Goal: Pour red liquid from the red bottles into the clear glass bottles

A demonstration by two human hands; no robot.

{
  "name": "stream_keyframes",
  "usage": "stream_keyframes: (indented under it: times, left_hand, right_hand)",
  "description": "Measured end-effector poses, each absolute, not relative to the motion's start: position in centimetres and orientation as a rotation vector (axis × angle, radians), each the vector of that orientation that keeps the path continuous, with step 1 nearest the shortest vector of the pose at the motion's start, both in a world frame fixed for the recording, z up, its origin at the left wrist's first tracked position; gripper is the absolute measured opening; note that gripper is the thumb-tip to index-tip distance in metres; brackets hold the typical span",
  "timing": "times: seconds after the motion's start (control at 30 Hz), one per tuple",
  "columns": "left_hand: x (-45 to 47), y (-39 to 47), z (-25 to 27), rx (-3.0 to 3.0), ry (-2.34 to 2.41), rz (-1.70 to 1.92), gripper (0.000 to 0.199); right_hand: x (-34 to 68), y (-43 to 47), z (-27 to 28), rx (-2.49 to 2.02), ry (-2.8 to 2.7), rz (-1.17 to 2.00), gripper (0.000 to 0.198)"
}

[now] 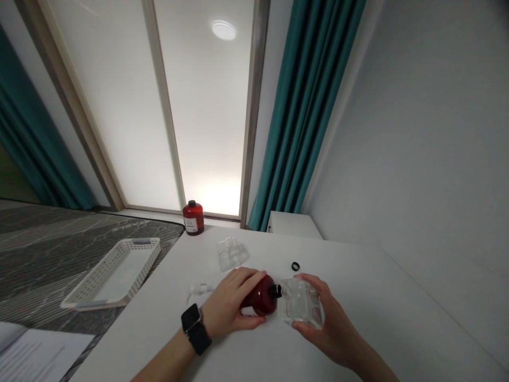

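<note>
My left hand (234, 300), with a black watch on its wrist, is wrapped round a dark red bottle (265, 297) tipped on its side. The bottle's black neck (275, 291) points right and meets, or nearly meets, the mouth of a clear square bottle (303, 302). That clear bottle lies sideways in my right hand (318, 307), its base toward my palm. Whether liquid passes between the two I cannot tell. A black ring-shaped cap (295, 266) lies on the white table just beyond my right hand. Partly behind my left hand is a clear and white pump head (199, 289).
Another clear bottle (229, 254) lies on the white table (350, 276). A red bottle with a black cap and white label (193, 218) stands at the far left corner. On the dark striped surface to the left are a white basket (119, 265) and printed paper (40, 355).
</note>
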State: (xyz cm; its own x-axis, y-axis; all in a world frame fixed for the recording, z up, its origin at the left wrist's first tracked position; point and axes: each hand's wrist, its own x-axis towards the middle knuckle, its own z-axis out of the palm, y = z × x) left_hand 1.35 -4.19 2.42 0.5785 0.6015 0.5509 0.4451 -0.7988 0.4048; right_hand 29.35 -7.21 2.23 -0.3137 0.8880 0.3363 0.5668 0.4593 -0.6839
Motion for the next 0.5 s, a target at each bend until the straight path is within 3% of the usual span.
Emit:
stream_keyframes:
  times: [0.5]
  left_hand:
    - [1.30,-4.29,2.56,2.579,0.848,1.043,0.078]
  right_hand:
    - [29.64,-7.13,3.18,-1.085,-2.087,0.461,0.072]
